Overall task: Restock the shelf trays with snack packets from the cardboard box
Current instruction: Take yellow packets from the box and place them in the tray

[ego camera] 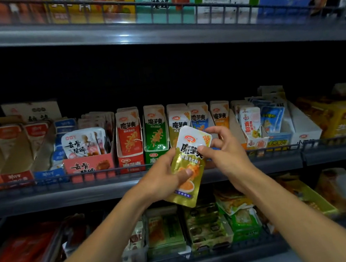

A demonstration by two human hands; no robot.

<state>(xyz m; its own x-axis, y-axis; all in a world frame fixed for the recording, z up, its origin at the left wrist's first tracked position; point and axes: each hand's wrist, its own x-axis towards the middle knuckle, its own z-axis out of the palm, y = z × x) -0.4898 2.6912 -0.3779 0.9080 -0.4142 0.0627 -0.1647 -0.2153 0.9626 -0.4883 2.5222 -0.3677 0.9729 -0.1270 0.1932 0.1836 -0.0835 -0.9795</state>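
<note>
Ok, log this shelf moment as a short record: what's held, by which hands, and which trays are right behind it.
held item: gold snack packet, tilted, in front of the middle shelf
left hand: grips the packet's lower half, thumb on its front
right hand: pinches its upper part
tray behind: yellow tray of similar packets
neighbours: green tray, red tray to its left
cardboard box: not in view

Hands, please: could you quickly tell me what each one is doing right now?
Left hand: grips the lower part of the gold snack packet.
Right hand: pinches the same packet near its top.
</note>
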